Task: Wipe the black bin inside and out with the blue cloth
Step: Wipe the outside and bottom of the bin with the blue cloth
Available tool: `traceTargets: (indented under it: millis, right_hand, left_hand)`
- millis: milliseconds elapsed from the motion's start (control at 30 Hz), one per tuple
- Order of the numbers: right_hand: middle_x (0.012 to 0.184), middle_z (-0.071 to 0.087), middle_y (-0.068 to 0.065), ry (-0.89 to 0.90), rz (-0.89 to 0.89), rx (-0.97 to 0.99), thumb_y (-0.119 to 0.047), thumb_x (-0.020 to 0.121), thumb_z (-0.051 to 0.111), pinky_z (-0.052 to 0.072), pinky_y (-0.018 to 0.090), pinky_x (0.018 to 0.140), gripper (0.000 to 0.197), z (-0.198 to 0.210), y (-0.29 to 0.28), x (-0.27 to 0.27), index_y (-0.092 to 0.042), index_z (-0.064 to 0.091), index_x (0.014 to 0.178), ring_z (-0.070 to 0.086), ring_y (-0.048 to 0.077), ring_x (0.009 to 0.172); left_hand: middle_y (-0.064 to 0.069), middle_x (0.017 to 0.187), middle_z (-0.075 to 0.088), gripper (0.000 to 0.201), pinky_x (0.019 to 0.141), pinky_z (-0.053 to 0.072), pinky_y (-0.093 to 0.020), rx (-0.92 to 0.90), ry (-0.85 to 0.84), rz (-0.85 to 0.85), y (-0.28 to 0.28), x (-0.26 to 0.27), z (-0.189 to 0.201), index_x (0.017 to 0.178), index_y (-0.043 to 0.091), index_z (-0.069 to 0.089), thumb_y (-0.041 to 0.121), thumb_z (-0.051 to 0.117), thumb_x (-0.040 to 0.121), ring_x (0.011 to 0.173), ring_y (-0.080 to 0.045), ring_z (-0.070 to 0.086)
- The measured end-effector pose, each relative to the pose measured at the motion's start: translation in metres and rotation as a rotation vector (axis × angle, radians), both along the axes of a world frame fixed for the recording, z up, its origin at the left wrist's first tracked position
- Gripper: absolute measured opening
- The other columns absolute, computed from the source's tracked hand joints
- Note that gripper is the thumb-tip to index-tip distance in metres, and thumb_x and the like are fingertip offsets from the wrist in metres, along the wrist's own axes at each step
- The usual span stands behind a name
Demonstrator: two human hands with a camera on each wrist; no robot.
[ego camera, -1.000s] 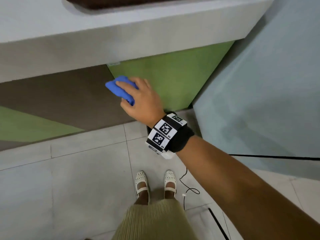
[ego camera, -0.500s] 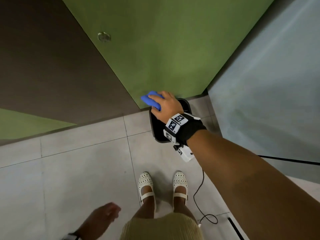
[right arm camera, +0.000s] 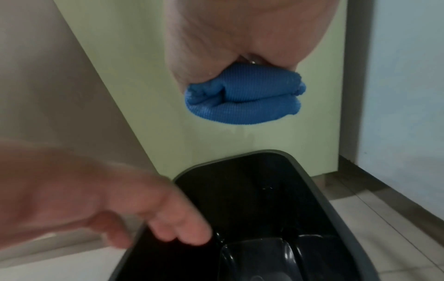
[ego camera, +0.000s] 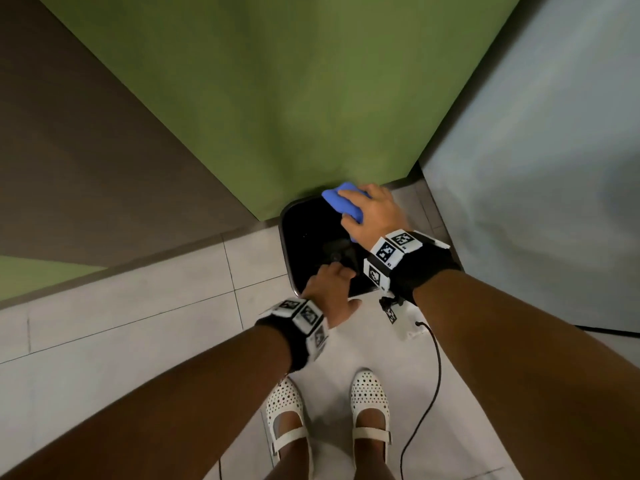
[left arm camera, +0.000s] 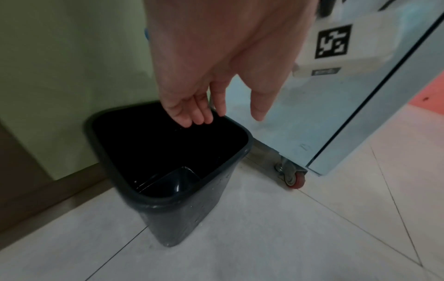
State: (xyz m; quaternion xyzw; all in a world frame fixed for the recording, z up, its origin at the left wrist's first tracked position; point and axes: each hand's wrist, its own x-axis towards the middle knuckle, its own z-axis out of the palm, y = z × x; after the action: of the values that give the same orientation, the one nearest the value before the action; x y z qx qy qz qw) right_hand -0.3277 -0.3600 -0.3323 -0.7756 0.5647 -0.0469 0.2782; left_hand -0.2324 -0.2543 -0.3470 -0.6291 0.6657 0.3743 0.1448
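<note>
The black bin stands open-topped on the floor against a green panel; it also shows in the left wrist view and the right wrist view. My right hand grips the bunched blue cloth over the bin's far right rim. The cloth hangs clear above the opening. My left hand reaches over the bin's near rim with loose, straight fingers and holds nothing. Something glossy and black shows at the bin's bottom.
A pale blue cabinet on a red caster stands just right of the bin. The green panel and a brown wall close off the back. My white shoes and a black cable lie on the tiled floor.
My right hand has come down with the cloth from in front of the green panel to the bin's far rim. My left hand has come up and reached to the bin's near rim.
</note>
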Motion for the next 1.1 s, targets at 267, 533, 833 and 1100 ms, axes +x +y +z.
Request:
traceTargets:
  millis: [267,533,833,1100]
  right_hand:
    - [0.126,0.051,0.01,-0.001,-0.147,0.055,-0.022,0.085,0.055,0.042,0.036,0.096,0.046,-0.054,0.008,-0.051,-0.023,0.052,0.131,0.047,0.032,0.115]
    - [0.127,0.049,0.011,-0.024,-0.289,0.146,-0.023,0.086,0.055,0.044,0.037,0.094,0.047,-0.066,0.017,-0.077,-0.021,0.05,0.132,0.049,0.032,0.112]
    - [0.121,0.053,0.012,-0.108,-0.554,0.341,-0.036,0.089,0.045,0.041,0.028,0.088,0.04,-0.048,0.022,-0.091,-0.029,0.049,0.128,0.053,0.028,0.107]
    - [0.112,0.061,0.014,-0.184,-0.526,0.417,-0.049,0.075,0.042,0.052,0.04,0.091,0.054,-0.04,0.049,-0.058,-0.037,0.047,0.127,0.062,0.031,0.099]
  left_hand:
    - [-0.014,0.149,0.033,0.073,0.111,0.032,-0.035,0.122,-0.056,-0.164,-0.033,-0.053,-0.067,0.146,0.005,0.019,0.04,0.051,0.09,0.134,-0.03,0.038]
    - [-0.02,0.138,0.048,0.04,0.111,0.033,-0.037,0.199,-0.015,-0.014,-0.039,-0.064,-0.072,0.135,-0.001,0.036,0.015,0.031,0.099,0.127,-0.033,0.046]
    - [-0.02,0.13,0.053,0.041,0.097,0.037,-0.033,0.058,0.094,0.125,-0.045,-0.044,-0.036,0.136,0.006,0.036,0.02,0.037,0.097,0.119,-0.034,0.051]
    - [-0.017,0.134,0.052,0.04,0.105,0.033,-0.032,-0.04,0.345,0.511,-0.034,-0.01,-0.027,0.132,0.004,0.043,0.02,0.044,0.095,0.126,-0.031,0.047]
